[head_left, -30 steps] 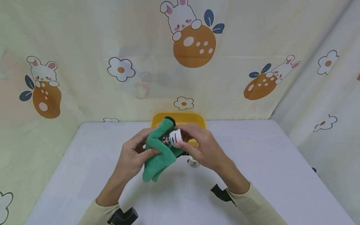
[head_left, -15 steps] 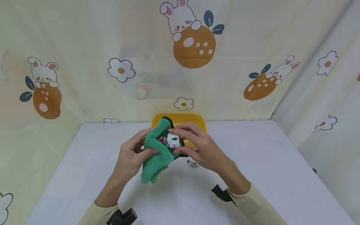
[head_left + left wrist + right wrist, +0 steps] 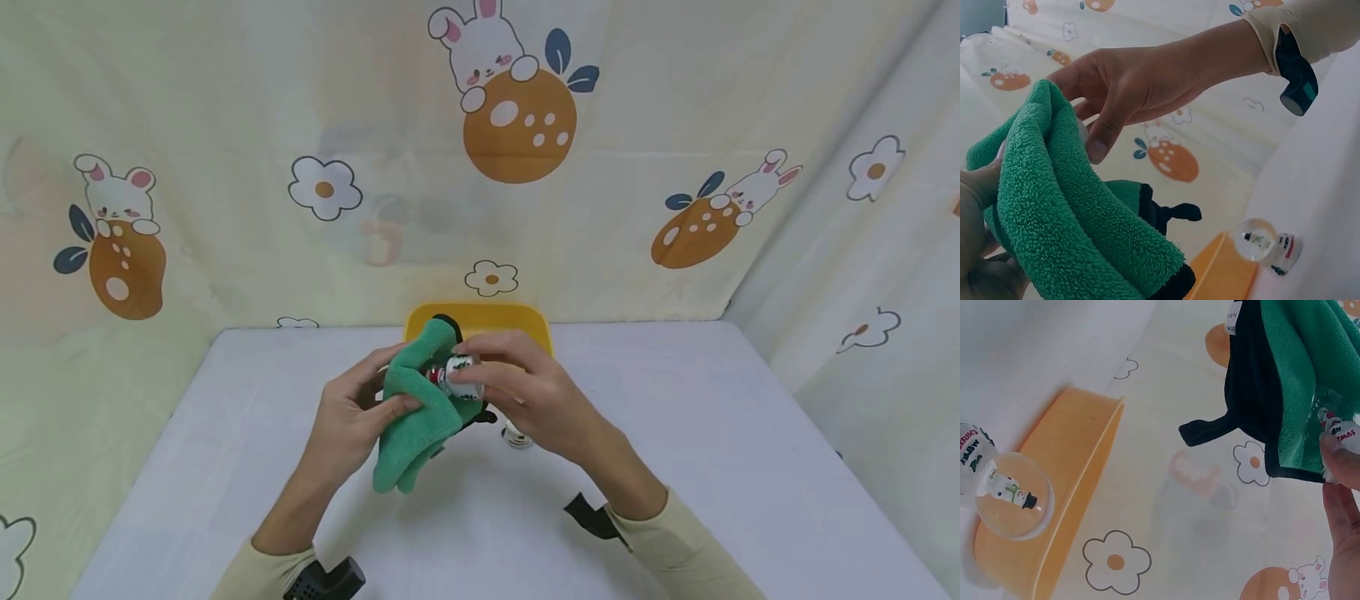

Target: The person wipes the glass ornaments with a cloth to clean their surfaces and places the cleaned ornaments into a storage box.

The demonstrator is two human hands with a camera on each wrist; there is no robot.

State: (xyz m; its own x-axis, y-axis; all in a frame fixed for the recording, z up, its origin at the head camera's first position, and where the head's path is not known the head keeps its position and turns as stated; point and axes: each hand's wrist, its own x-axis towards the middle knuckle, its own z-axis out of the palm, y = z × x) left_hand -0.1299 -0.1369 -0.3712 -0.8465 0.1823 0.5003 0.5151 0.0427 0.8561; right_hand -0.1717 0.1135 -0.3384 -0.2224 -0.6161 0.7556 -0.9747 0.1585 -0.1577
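Note:
My left hand (image 3: 356, 412) grips a folded green towel (image 3: 420, 433) with dark edging, thumb on top. The towel wraps the glass end of a small snow globe (image 3: 463, 390), and a red figure shows at its neck. With thumb and fingers my right hand (image 3: 536, 387) holds the globe's white base. In the right wrist view that base (image 3: 1343, 432) carries red and dark lettering. Most of the glass is hidden in the towel. A second snow globe (image 3: 1019, 497), with a snowman inside, stands on the table just beyond my right hand.
Behind the hands a yellow plastic container (image 3: 480, 315) stands at the table's back edge, partly covered by the towel and right hand. The towel's black hanging loop (image 3: 1210, 430) sticks out towards it. A printed curtain (image 3: 600, 208) rises behind the white table (image 3: 675, 400).
The globe's base has turned in my right fingers, so a different part of its print faces up. The right fingers have shifted round it. The left hand with the towel has barely moved.

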